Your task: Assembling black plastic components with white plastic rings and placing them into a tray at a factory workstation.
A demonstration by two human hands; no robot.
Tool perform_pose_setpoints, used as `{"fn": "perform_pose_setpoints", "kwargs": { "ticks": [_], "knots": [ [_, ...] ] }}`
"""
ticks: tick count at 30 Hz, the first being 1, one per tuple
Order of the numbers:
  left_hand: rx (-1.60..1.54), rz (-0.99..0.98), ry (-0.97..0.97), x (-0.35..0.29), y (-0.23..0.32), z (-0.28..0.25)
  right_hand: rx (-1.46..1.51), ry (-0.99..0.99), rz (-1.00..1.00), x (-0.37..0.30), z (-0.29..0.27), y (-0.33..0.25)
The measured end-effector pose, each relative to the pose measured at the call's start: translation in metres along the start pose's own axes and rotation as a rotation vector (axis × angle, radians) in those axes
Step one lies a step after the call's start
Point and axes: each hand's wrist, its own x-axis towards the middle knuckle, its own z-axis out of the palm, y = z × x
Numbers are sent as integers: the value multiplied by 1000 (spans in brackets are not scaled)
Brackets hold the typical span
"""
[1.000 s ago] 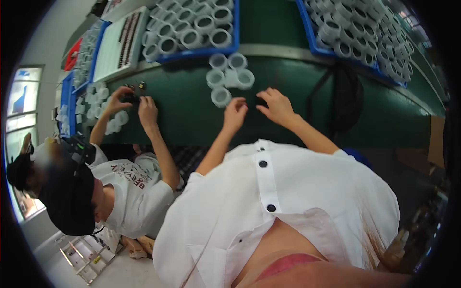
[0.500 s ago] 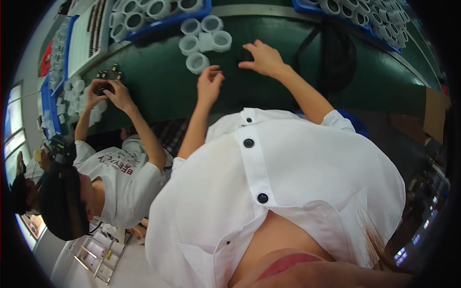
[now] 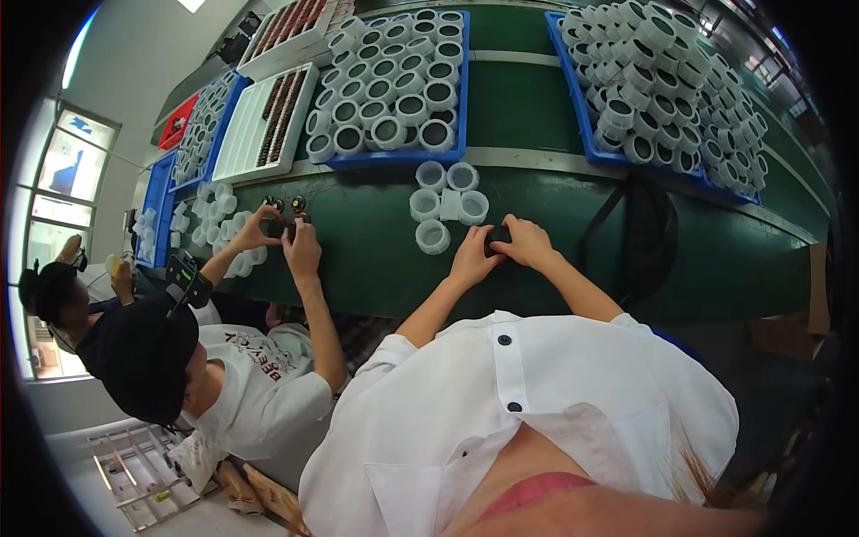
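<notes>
My left hand [image 3: 474, 258] and my right hand [image 3: 527, 242] meet over the green table, closed around a small round black part [image 3: 497, 235]. Its exact kind does not show, since the fingers cover much of it. Just beyond my left hand stand several translucent white plastic cups [image 3: 432, 237], grouped around a small white block-like piece [image 3: 449, 206].
A blue tray [image 3: 463, 89] of white rings with dark centres lies ahead; another blue tray [image 3: 573, 98] is piled high at the right. A black bag [image 3: 651, 237] rests right of my hands. At my left, a co-worker's hands [image 3: 300, 251] handle a dark part.
My hands have come together on the black part, which only my right hand held before. The view has tilted up, showing more of the trays.
</notes>
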Motion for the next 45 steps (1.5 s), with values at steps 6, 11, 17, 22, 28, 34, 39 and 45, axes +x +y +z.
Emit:
{"fn": "perform_pose_setpoints", "kwargs": {
  "ticks": [6,11,17,22,28,34,39,45],
  "knots": [
    [57,39,-19,5,3,-1,21,-88,-52,1,-19,4],
    [-2,29,-50,-8,9,-16,580,-180,-57,-7,-72,9],
    [-182,318,330,-13,100,-75,1030,-427,-260,-42,-133,-34],
    [59,435,2,-7,86,-98,1287,-517,-406,-35,-129,-43],
    [250,471,187,-33,83,-98,1271,-481,-258,-40,-110,-47],
    [108,229,310,-70,34,-102,1207,-454,-173,-48,-92,-36],
    [146,-66,514,-54,-61,-82,1217,-373,-216,-47,-94,-50],
    [191,-204,446,-36,-52,-64,995,-256,-332,-43,-101,-63]
  ]
}}
